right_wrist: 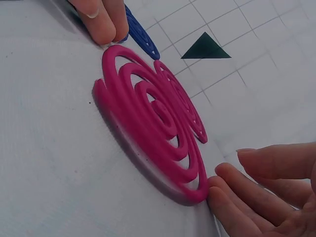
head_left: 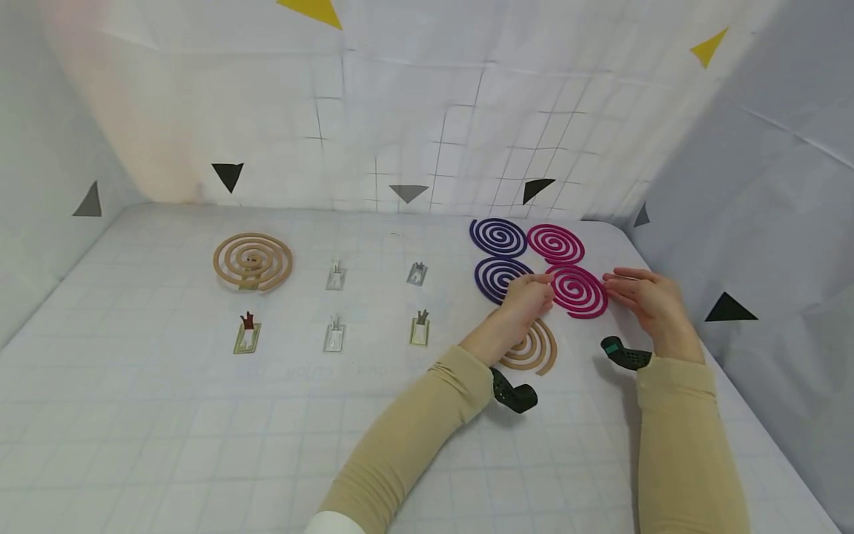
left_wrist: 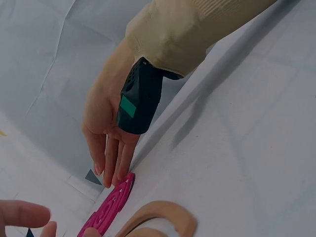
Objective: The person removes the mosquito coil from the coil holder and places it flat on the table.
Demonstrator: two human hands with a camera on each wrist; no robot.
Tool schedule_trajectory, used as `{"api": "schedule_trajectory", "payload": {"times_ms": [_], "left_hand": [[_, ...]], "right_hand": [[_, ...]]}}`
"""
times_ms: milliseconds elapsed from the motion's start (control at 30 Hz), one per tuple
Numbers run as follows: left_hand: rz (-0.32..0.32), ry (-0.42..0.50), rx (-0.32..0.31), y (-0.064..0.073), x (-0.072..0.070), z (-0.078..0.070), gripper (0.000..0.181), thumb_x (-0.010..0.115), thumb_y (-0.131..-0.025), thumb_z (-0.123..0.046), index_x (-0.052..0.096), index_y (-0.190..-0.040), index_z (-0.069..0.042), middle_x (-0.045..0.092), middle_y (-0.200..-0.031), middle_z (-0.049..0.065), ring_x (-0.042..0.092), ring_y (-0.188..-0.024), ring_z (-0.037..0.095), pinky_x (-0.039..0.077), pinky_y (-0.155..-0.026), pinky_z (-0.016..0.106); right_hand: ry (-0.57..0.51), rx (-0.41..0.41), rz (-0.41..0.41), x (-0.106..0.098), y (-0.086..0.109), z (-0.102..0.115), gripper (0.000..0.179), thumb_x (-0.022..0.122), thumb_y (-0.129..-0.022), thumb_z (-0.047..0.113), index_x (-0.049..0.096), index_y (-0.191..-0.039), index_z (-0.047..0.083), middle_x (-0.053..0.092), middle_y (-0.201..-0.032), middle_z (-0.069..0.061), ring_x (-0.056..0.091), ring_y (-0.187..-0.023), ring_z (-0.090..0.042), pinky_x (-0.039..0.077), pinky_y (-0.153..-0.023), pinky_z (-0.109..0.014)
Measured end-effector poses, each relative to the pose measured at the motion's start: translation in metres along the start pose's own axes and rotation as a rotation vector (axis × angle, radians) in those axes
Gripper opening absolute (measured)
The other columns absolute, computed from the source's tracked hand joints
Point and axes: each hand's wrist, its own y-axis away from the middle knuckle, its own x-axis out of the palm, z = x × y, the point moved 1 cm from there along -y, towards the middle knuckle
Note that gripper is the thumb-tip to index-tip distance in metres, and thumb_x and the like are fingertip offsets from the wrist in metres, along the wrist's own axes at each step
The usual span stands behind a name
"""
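Two pink mosquito coils lie flat at the right, the nearer pink coil [head_left: 577, 291] just in front of the farther pink coil [head_left: 556, 243]. My left hand [head_left: 527, 302] reaches over the nearer navy coil [head_left: 495, 279], partly hiding it, with its fingertips at the left edge of the nearer pink coil. On the opposite side my right hand [head_left: 646, 302] touches that coil's right edge with extended fingers. In the right wrist view the nearer pink coil [right_wrist: 148, 118] lies between both hands' fingertips. A tan coil [head_left: 543, 348] sits under my left wrist, partly hidden.
Behind is another navy coil [head_left: 499, 237]. Several small metal coil stands, such as a silver stand [head_left: 336, 278] and a gold stand [head_left: 419, 331], stand mid-table. At the left, a tan coil [head_left: 253, 256] lies over a stand; a gold stand with a reddish prong [head_left: 247, 335] is in front.
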Motion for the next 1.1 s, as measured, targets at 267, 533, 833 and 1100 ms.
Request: {"api": "schedule_trajectory", "payload": {"times_ms": [267, 533, 833, 1100], "left_hand": [[-0.012, -0.126, 0.019, 0.0057, 0.0028, 0.0011, 0.039, 0.055, -0.088, 0.001, 0.062, -0.127, 0.0, 0.061, -0.124, 0.006, 0.059, -0.105, 0.019, 0.051, -0.102, 0.036], [0.016, -0.15, 0.025, 0.0068, 0.0045, 0.0025, 0.037, 0.055, -0.09, -0.001, 0.062, -0.126, -0.001, 0.059, -0.131, 0.007, 0.058, -0.119, 0.022, 0.05, -0.104, 0.037], [0.025, -0.145, 0.021, 0.0065, 0.004, 0.0029, 0.035, 0.054, -0.094, -0.003, 0.062, -0.127, -0.002, 0.058, -0.135, 0.007, 0.054, -0.128, 0.024, 0.049, -0.106, 0.036], [0.034, -0.139, 0.035, 0.0041, 0.0038, 0.0035, 0.035, 0.054, -0.094, -0.002, 0.061, -0.128, -0.002, 0.059, -0.134, 0.007, 0.057, -0.123, 0.022, 0.049, -0.105, 0.035]], "right_hand": [[-0.002, -0.013, 0.0, -0.0004, -0.0013, -0.0017, 0.052, 0.066, -0.095, 0.009, 0.045, -0.143, 0.005, 0.07, -0.098, 0.008, 0.068, -0.095, -0.004, 0.051, -0.095, -0.024], [-0.057, -0.043, 0.002, 0.0023, -0.0014, -0.0027, 0.042, 0.065, -0.094, 0.004, 0.052, -0.134, 0.004, 0.071, -0.093, 0.007, 0.069, -0.096, -0.006, 0.053, -0.093, -0.023], [-0.118, -0.039, -0.024, 0.005, -0.0004, -0.0044, 0.032, 0.063, -0.094, -0.002, 0.059, -0.124, 0.006, 0.072, -0.091, 0.005, 0.069, -0.094, -0.006, 0.055, -0.091, -0.022], [-0.108, -0.034, -0.07, 0.0086, -0.0033, -0.0055, 0.03, 0.065, -0.093, -0.001, 0.065, -0.121, 0.01, 0.07, -0.101, 0.004, 0.065, -0.104, -0.009, 0.052, -0.095, -0.022]]}}
